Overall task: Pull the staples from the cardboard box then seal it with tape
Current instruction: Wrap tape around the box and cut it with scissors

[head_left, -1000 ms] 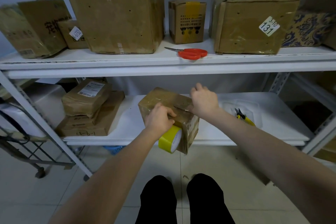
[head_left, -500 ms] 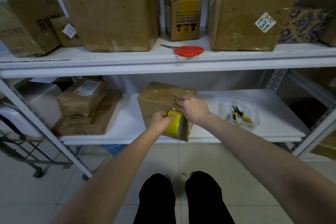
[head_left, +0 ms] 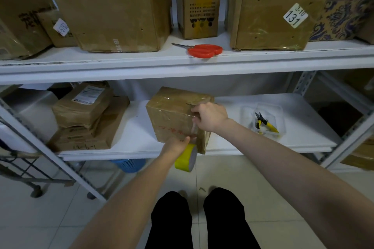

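A brown cardboard box (head_left: 172, 115) wrapped in clear tape stands on the lower white shelf (head_left: 303, 127), one corner over the front edge. My left hand (head_left: 176, 144) grips a yellow tape roll (head_left: 186, 157) just below the box's near corner. A clear strip of tape runs from the roll up the box's front edge. My right hand (head_left: 210, 116) presses that strip against the box's upper right edge with curled fingers.
Yellow-handled pliers (head_left: 265, 123) lie in a clear tray (head_left: 281, 115) right of the box. Red scissors (head_left: 202, 50) rest on the upper shelf among several cartons. Stacked parcels (head_left: 85, 117) sit at the left. A blue basket (head_left: 129, 164) is under the shelf.
My left hand has drawn the tape roll downward from the box's face to below its corner, stretching out tape. My right hand stayed at the box's upper edge.
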The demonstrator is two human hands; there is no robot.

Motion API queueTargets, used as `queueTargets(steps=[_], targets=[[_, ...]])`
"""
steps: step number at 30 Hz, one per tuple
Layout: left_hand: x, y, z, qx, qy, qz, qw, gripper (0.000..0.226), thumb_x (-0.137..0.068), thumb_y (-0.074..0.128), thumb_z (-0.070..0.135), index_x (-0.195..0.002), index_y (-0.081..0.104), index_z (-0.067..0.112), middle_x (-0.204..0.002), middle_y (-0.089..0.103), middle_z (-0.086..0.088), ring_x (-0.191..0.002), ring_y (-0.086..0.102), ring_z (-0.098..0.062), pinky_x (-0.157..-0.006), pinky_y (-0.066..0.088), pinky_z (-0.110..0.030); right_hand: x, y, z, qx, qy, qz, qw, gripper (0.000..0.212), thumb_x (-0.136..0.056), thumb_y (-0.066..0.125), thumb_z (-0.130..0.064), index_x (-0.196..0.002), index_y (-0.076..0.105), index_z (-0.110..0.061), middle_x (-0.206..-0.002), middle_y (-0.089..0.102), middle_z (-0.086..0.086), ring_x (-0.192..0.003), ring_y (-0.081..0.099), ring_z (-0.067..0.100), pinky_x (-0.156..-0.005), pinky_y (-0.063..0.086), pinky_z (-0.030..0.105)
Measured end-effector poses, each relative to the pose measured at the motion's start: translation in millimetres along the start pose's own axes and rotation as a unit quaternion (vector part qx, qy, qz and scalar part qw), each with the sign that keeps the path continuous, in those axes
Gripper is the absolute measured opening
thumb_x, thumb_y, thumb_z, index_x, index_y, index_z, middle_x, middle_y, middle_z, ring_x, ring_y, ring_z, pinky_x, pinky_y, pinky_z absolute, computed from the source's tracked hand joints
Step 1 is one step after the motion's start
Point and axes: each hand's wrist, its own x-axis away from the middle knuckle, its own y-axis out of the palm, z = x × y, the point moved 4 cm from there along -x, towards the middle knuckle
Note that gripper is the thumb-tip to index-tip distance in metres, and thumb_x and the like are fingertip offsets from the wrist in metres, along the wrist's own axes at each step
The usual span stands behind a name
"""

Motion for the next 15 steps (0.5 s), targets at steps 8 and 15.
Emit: queueTargets(steps=[8, 15], targets=[[-17.0, -4.6, 5.5, 0.014, -0.002, 0.039, 0.999, 0.019, -0.088, 0.064, 0.02, -0.07, 0.06, 0.013, -0.094, 0.067, -0.018, -0.103, 0.061, -0.031, -0.081, 0.041, -0.029, -13.4, 4.7, -10.5, 0.086, -0.006, 0.057, 0.995, 0.038, -0.082, 0.061, -0.049, -0.104, 0.063, -0.018, -0.109, 0.064, 0.005, -0.105, 0.06, 0.026, -0.088, 0.041, 0.034], [-28.3, -4.2, 12.0, 0.011, -0.022, 0.035, 0.999, 0.028, -0.083, 0.067, 0.021, -0.06, 0.053, 0.023, -0.086, 0.064, -0.007, -0.092, 0.058, -0.023, -0.079, 0.039, -0.024, -6.2, 14.6, -8.3, 0.138, -0.059, 0.05, 0.987, 0.062, -0.063, 0.079, -0.048, -0.109, 0.06, -0.011, -0.11, 0.062, 0.006, -0.106, 0.059, 0.025, -0.088, 0.041, 0.034]])
